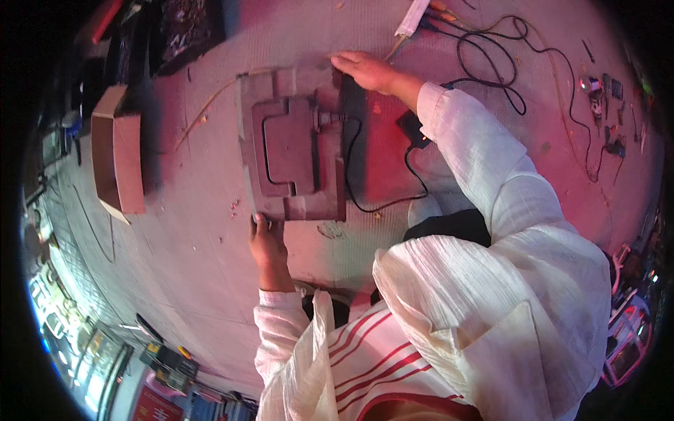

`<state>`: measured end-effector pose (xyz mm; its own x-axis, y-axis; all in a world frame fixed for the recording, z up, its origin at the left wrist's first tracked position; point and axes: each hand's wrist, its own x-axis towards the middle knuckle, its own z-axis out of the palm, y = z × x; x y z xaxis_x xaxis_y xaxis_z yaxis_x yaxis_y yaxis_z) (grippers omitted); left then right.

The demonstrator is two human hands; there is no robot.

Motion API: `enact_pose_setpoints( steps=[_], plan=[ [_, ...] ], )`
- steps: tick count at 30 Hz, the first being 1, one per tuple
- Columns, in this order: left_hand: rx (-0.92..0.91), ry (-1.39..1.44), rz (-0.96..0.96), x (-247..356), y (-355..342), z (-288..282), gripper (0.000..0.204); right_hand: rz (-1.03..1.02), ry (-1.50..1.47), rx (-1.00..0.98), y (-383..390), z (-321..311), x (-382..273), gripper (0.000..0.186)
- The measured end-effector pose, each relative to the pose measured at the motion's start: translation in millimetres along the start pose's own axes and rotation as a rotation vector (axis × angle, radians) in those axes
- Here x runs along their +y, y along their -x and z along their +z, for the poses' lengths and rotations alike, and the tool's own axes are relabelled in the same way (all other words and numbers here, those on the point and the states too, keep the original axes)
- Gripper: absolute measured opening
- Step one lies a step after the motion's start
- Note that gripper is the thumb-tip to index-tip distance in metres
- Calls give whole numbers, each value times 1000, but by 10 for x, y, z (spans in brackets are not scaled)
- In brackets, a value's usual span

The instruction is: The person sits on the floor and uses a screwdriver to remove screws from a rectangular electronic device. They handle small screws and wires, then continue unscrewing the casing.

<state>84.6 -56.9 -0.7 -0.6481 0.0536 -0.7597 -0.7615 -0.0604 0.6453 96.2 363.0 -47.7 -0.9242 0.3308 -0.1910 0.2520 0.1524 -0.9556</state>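
A dark, boxy plastic case [326, 200] with moulded ridges and a handle-like outline is in front of me, between my two hands. My left hand [268, 242] grips its near left corner, the thumb on the upper face and the other fingers partly hidden. At the far right corner, my right hand [368, 72] holds the edge with its fingers stretched along it; its thumb does not show clearly. A black cable [382, 209] loops from the case's right side to a small black adapter-like box [412, 130] beside it.
An open cardboard box [128, 165] stands on the floor at the left. Tangled black cables [484, 63] and a white power strip [412, 17] lie at the far right. Several small tools or parts [597, 98] are scattered beyond my right arm. Cluttered goods [172, 368] line the lower left.
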Motion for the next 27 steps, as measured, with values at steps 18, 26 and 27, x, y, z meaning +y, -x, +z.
enact_pose_setpoints(
  steps=[18, 26, 27],
  plan=[
    [-105, 238, -13, -68, -11, -52, 22, 139, -109, 13, -134, -142, 64, 37],
    [88, 386, 45, -381, 236, 73, 60, 285, -170, -23, -158, -119, 38, 46],
    [56, 369, 41, -389, 251, 127, 62, 300, -165, -36, -176, -161, 76, 46]
  ],
)
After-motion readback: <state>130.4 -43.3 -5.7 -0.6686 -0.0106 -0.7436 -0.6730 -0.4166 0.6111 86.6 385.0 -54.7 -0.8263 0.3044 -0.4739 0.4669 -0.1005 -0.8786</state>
